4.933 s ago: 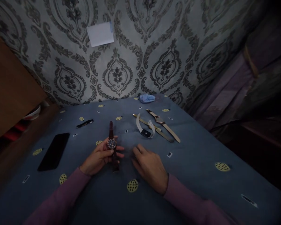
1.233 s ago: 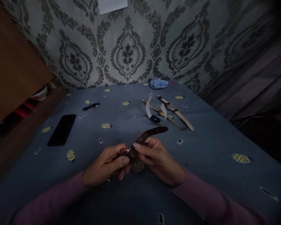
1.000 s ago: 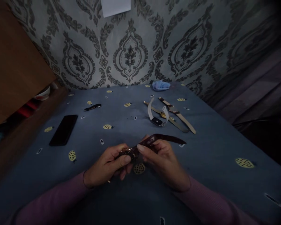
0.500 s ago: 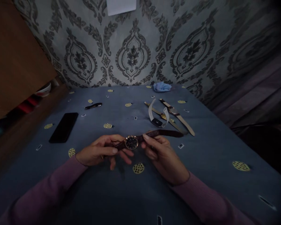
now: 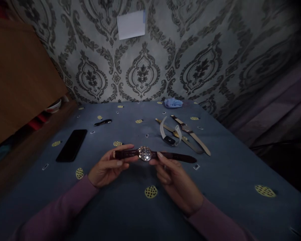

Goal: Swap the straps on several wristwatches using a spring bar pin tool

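A wristwatch point(image 5: 144, 154) with a dark round dial, a gold-toned case and a dark brown leather strap is stretched sideways above the table. My right hand point(image 5: 177, 180) pinches its strap just right of the case, thumb on top, and the long strap end sticks out to the right. My left hand point(image 5: 110, 167) supports the buckle side, its fingers around and beneath the strap, with the thumb below the strap. Bright reflections show on the watch glass. Behind my right hand lie a white-strapped smartwatch point(image 5: 169, 140), a slim gold-toned watch point(image 5: 176, 134) and a watch with a beige strap point(image 5: 187, 129).
A black phone point(image 5: 72, 145) lies at the left on the blue patterned tablecloth point(image 5: 125, 207). Beyond it is a small dark watch point(image 5: 103, 122). A crumpled blue cloth point(image 5: 173, 103) sits at the back edge, by the wallpapered wall point(image 5: 142, 73).
The view has tipped upward. The watch has turned level, and its glass now catches the light. My left thumb has come off the strap, and the buckle end now shows.
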A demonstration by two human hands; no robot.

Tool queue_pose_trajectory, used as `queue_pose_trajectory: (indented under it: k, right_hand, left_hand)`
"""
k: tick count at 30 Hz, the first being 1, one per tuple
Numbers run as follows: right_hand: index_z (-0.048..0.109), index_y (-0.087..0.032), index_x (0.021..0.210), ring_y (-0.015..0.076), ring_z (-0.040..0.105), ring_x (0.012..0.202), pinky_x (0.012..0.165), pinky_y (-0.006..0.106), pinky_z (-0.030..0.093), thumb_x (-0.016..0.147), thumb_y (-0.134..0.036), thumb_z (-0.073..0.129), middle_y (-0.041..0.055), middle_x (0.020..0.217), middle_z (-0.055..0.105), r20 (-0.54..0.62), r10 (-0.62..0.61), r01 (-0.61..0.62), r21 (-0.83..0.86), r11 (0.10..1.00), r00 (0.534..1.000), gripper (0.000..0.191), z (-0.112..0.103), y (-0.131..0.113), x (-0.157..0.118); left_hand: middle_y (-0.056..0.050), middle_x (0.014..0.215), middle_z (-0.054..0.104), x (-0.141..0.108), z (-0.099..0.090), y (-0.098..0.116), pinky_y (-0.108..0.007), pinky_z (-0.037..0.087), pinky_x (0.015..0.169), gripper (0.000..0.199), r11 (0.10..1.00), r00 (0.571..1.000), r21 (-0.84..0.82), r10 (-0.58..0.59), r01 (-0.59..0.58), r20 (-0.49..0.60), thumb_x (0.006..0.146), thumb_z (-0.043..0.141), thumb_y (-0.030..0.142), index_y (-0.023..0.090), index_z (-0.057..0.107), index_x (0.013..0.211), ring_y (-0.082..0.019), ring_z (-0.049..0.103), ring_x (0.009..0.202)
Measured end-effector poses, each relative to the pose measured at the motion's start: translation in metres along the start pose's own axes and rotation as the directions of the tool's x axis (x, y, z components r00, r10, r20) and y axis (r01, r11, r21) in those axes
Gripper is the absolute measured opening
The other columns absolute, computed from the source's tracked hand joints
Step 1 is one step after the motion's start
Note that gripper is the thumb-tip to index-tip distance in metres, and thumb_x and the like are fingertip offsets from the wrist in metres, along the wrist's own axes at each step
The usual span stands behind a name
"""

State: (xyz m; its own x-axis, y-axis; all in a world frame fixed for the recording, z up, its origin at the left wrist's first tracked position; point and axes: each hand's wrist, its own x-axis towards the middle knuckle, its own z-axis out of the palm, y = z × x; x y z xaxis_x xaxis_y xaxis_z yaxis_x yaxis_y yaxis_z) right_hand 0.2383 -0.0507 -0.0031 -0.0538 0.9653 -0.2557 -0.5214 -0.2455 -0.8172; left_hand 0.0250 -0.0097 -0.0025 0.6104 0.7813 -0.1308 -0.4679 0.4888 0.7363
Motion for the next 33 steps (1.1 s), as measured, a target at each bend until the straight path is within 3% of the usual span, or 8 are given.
queue_pose_trajectory:
  k: [3, 7, 13, 17, 19, 22, 29, 33]
  right_hand:
    - [0.064, -0.017, 0.069, 0.0023, 0.013, 0.04, 0.04, 0.025, 0.007, 0.07, -0.044, 0.081, 0.0013, 0.062, 0.069, 0.027, 0.001, -0.002, 0.047, 0.999, 1.0, 0.032, 0.003, -0.001, -0.003]
    - [0.06, -0.019, 0.073, 0.0027, 0.014, 0.04, 0.04, 0.025, 0.007, 0.069, -0.043, 0.083, 0.0019, 0.066, 0.072, 0.007, -0.013, 0.012, 0.069, 0.998, 1.0, 0.033, 0.01, 0.0, -0.007]
    - [0.062, -0.018, 0.078, 0.0033, 0.019, 0.04, 0.041, 0.026, 0.009, 0.072, -0.049, 0.078, -0.002, 0.063, 0.064, 0.109, 0.044, -0.038, -0.05, 0.998, 0.993, 0.036, 0.02, 0.009, -0.014]
    - [0.069, -0.016, 0.077, 0.0037, 0.026, 0.046, 0.042, 0.022, 0.018, 0.068, -0.034, 0.081, -0.0036, 0.064, 0.056, 0.136, 0.106, -0.092, -0.11, 0.99, 0.985, 0.024, 0.01, 0.008, -0.01]
    - [0.072, -0.014, 0.077, 0.0055, 0.038, 0.054, 0.046, 0.02, 0.027, 0.064, -0.024, 0.082, 0.0006, 0.073, 0.061, 0.114, 0.113, -0.105, -0.078, 0.991, 0.987, 0.019, 0.004, 0.004, -0.006]
    - [0.075, -0.015, 0.088, 0.0106, 0.052, 0.072, 0.059, 0.02, 0.04, 0.061, -0.018, 0.082, 0.0049, 0.085, 0.066, 0.083, 0.126, -0.126, -0.003, 0.992, 0.989, 0.029, -0.003, 0.0, 0.001]
    - [0.077, -0.018, 0.1, 0.0102, 0.054, 0.076, 0.07, 0.022, 0.045, 0.07, -0.026, 0.083, 0.0031, 0.089, 0.065, 0.087, 0.07, -0.067, -0.027, 0.997, 0.994, 0.032, -0.01, -0.003, 0.006]
    - [0.075, -0.02, 0.105, 0.0066, 0.049, 0.061, 0.057, 0.021, 0.042, 0.075, -0.027, 0.079, 0.0015, 0.081, 0.066, 0.131, 0.046, -0.047, 0.003, 0.999, 0.99, 0.031, -0.013, -0.006, 0.005]
  left_hand:
    - [-0.006, 0.104, 0.073, 0.001, 0.005, -0.007, -0.012, 0.055, 0.074, 0.044, 0.998, 0.992, -0.034, 0.044, -0.048, -0.115, 0.072, 0.072, 0.003, 0.013, 0.065, 0.114, -0.015, 0.07, 0.099]
    - [-0.004, 0.093, 0.072, 0.003, 0.013, -0.017, -0.014, 0.052, 0.061, 0.032, 0.994, 0.977, -0.031, 0.098, -0.106, -0.192, 0.068, 0.079, 0.008, 0.013, 0.069, 0.098, -0.012, 0.069, 0.081]
    - [-0.002, 0.076, 0.065, 0.004, 0.018, -0.028, -0.012, 0.034, 0.04, 0.032, 1.0, 0.97, -0.011, 0.01, -0.013, -0.244, 0.069, 0.082, 0.026, 0.014, 0.069, 0.096, -0.007, 0.059, 0.058]
    - [0.0, 0.073, 0.064, 0.004, 0.015, -0.021, -0.012, 0.034, 0.038, 0.028, 0.997, 0.945, 0.028, 0.071, -0.065, -0.319, 0.069, 0.082, 0.024, 0.013, 0.065, 0.089, -0.005, 0.054, 0.05]
    - [0.001, 0.074, 0.064, 0.004, 0.012, -0.016, -0.012, 0.035, 0.037, 0.028, 0.995, 0.934, 0.027, 0.103, -0.099, -0.342, 0.068, 0.081, 0.022, 0.014, 0.063, 0.088, -0.004, 0.053, 0.048]
    - [0.002, 0.075, 0.064, 0.004, 0.008, -0.012, -0.011, 0.034, 0.036, 0.034, 0.992, 0.926, -0.002, 0.117, -0.126, -0.36, 0.063, 0.084, 0.021, 0.015, 0.062, 0.088, -0.003, 0.051, 0.045]
    - [0.004, 0.073, 0.064, 0.001, -0.002, 0.0, -0.009, 0.031, 0.032, 0.031, 0.988, 0.942, -0.125, 0.046, -0.093, -0.334, 0.062, 0.085, 0.021, 0.014, 0.065, 0.085, 0.001, 0.042, 0.038]
    - [0.003, 0.072, 0.064, 0.001, -0.007, 0.003, -0.01, 0.03, 0.031, 0.026, 0.986, 0.937, -0.136, 0.045, -0.097, -0.345, 0.064, 0.083, 0.02, 0.014, 0.066, 0.083, 0.0, 0.041, 0.038]
